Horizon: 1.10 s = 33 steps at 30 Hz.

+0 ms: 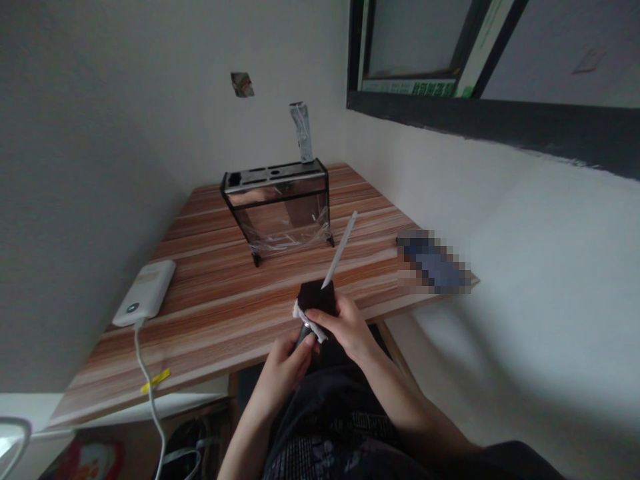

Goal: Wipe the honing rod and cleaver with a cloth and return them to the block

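A knife with a long narrow pale blade [341, 248] points up and away from me over the near part of the table. My left hand [290, 360] is closed around its dark handle. My right hand [350, 327] grips a black block-like piece [316, 297] beside the lower blade; I cannot tell whether it is a sponge or a cover. Crumpled white tissue or cloth [310, 323] shows between the two hands, under the right thumb. Behind the blade stands a black-framed knife holder [277, 190] with clear panels and loose plastic film. A silvery wrapped piece [301, 132] sticks up from its right end.
On the wood-grain table [210, 293], a white power bank [146, 293] with a cable [145, 373] lies at the left. Yellow tape [156, 381] is near the front edge. A blurred dark blue object [434, 262] lies at the right, beside the wall and below a dark window frame [450, 117].
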### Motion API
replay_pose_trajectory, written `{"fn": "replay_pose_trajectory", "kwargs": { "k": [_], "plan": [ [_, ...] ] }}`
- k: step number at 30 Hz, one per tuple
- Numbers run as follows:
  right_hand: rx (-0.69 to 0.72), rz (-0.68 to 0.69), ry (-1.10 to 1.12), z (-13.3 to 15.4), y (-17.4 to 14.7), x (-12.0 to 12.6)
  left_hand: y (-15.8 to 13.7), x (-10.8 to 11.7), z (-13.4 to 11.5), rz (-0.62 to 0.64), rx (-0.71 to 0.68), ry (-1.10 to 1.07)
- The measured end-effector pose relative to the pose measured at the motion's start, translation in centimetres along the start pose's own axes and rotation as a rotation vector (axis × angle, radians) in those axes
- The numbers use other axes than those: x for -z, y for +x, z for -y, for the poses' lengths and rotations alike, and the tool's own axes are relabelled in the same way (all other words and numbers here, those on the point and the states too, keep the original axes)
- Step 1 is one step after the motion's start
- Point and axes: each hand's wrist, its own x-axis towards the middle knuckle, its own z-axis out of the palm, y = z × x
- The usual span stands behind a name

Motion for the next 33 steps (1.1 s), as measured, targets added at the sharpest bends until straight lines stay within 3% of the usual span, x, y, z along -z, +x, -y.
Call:
{"fn": "replay_pose_trajectory", "kwargs": {
  "k": [10,24,28,33],
  "plan": [
    [0.055,-0.080,0.066,0.1,0.4,1.1,-0.1,0.2,0.6,0.023,-0.009,0.081],
    [0.257,-0.384,0.303,2.4,2.0,5.9,-2.1,1.5,2.8,0.129,0.074,0.226],
    [0.273,-0.454,0.344,2.5,2.2,6.2,-2.4,1.7,3.0,0.137,0.087,0.246],
    [0.288,-0.433,0.337,2.2,2.4,5.6,-2.4,1.5,3.0,0.122,0.075,0.248]
  ]
}}
